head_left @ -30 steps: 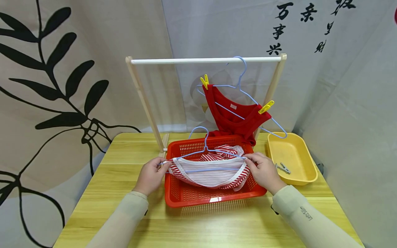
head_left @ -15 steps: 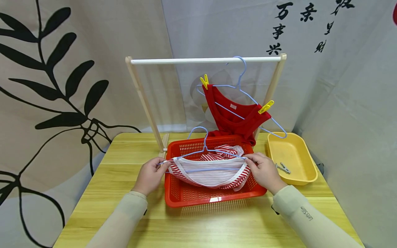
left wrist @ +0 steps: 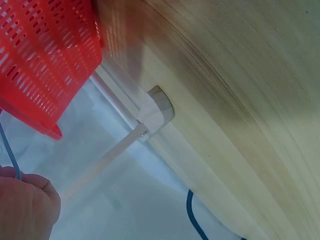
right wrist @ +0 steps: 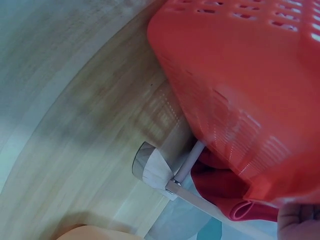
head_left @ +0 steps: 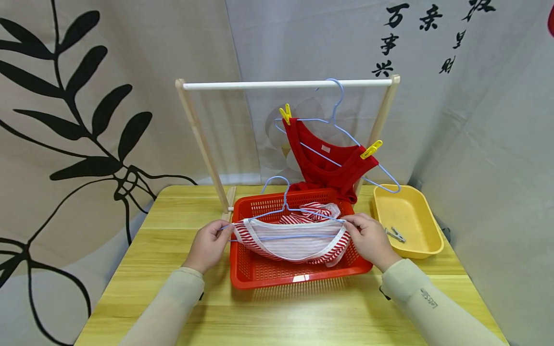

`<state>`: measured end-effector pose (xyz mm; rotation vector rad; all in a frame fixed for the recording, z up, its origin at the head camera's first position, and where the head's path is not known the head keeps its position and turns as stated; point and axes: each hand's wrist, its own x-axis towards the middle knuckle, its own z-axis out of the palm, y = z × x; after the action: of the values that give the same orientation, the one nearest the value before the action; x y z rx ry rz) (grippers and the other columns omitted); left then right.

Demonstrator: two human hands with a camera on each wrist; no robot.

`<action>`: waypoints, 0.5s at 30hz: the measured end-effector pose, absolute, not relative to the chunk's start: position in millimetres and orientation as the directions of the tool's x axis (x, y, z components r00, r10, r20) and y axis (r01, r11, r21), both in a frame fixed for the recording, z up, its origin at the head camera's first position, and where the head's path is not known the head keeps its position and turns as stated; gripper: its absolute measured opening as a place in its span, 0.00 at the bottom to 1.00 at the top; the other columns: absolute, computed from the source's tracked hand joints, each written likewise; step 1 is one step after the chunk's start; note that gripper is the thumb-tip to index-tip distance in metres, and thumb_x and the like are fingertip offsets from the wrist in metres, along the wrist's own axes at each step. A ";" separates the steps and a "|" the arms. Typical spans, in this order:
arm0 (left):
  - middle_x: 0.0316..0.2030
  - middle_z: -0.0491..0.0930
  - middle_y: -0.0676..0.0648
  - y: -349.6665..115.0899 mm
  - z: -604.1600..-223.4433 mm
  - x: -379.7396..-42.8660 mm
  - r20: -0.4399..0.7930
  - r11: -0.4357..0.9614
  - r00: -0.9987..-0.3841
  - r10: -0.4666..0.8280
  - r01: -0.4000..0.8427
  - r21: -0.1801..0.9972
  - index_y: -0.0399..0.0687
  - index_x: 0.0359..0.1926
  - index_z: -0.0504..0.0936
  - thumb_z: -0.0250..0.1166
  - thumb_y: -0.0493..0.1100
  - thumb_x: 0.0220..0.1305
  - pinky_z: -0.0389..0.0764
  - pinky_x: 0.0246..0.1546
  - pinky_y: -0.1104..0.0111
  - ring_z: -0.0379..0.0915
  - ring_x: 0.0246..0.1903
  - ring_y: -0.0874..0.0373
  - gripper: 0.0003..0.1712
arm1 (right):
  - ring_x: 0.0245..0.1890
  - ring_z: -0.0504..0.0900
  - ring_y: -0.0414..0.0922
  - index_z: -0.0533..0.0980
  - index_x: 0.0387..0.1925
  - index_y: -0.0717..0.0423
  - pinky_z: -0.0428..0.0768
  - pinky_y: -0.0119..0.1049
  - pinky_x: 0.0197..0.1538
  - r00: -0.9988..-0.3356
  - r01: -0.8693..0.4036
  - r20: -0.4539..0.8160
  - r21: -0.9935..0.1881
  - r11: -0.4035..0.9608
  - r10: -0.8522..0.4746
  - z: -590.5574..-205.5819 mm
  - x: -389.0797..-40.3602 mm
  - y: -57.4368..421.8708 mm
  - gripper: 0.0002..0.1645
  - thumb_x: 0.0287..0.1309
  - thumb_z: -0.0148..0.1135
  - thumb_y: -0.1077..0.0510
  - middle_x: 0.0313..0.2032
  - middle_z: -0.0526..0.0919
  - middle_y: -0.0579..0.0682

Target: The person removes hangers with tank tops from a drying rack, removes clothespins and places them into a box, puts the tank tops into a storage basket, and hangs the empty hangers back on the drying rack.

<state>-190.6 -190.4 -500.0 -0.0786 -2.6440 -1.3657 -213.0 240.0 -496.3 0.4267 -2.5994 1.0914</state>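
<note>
Leaves (head_left: pixel 91 115) in black print run down the cloth wall (head_left: pixel 182 38) at your far left, above the tabletop (head_left: pixel 143 274). Next comes the rack (head_left: pixel 193 122), its left post rising near the back of the tabletop and its white bar (head_left: pixel 264 86) crossing well above everything else there. Your left hand (head_left: pixel 207 246) pinches the left end of the near hanger (head_left: pixel 285 206), with one shoulder of the striped shirt (head_left: pixel 298 242) at your fingertips. Between your hands, in front of the rack, stands the red basket (head_left: pixel 242 276). The striped shirt lies across its opening, neckline spread wide with the near hanger inside it, and more striped cloth is bunched behind. Past the basket, the far hanger (head_left: pixel 334 115) hooks over the bar toward its right end, carrying the red top (head_left: pixel 322 161); a yellow clip (head_left: pixel 285 114) sits on its left strap, a second clip (head_left: pixel 371 149) on its right. Your right hand (head_left: pixel 373 240) pinches the striped shirt's other shoulder against the near hanger. Farther right, the yellow tray (head_left: pixel 417 206) holds a grey clip (head_left: pixel 396 235).
</note>
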 end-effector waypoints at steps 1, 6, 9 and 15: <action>0.42 0.88 0.44 -190.6 -499.8 -190.4 0.175 0.585 -0.984 -0.030 0.125 0.801 0.45 0.46 0.87 0.60 0.48 0.80 0.79 0.43 0.68 0.77 0.39 0.56 0.14 | 0.45 0.86 0.49 0.88 0.47 0.52 0.83 0.46 0.51 -0.914 -0.376 0.373 -0.640 0.670 -0.156 -496.3 -213.0 239.9 0.10 0.72 0.64 0.62 0.44 0.89 0.49; 0.39 0.84 0.39 -192.2 -499.5 -189.7 0.158 0.573 -0.987 -0.038 0.108 0.812 0.45 0.48 0.87 0.54 0.48 0.83 0.77 0.42 0.66 0.74 0.38 0.54 0.17 | 0.45 0.86 0.49 0.88 0.46 0.52 0.82 0.44 0.50 -0.915 -0.374 0.374 -0.644 0.667 -0.152 -495.9 -213.0 239.9 0.09 0.72 0.64 0.62 0.44 0.89 0.49; 0.38 0.81 0.36 -193.2 -499.5 -189.6 0.146 0.561 -0.988 -0.046 0.096 0.822 0.44 0.47 0.86 0.53 0.49 0.84 0.76 0.38 0.67 0.73 0.35 0.55 0.19 | 0.44 0.85 0.48 0.88 0.46 0.53 0.82 0.42 0.49 -0.917 -0.371 0.370 -0.646 0.667 -0.151 -496.0 -213.1 240.4 0.09 0.72 0.63 0.62 0.43 0.89 0.49; 0.35 0.82 0.41 -194.3 -498.5 -189.1 0.176 0.560 -0.983 -0.057 0.115 0.821 0.40 0.45 0.86 0.54 0.48 0.83 0.75 0.36 0.69 0.72 0.33 0.57 0.19 | 0.46 0.86 0.50 0.88 0.46 0.53 0.82 0.48 0.51 -0.921 -0.361 0.360 -0.643 0.675 -0.150 -495.2 -212.2 240.8 0.09 0.73 0.62 0.62 0.45 0.89 0.50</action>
<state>-189.1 -194.3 -498.5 -0.0493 -2.6095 -1.3927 -212.2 240.8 -495.2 0.4081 -2.6132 1.0908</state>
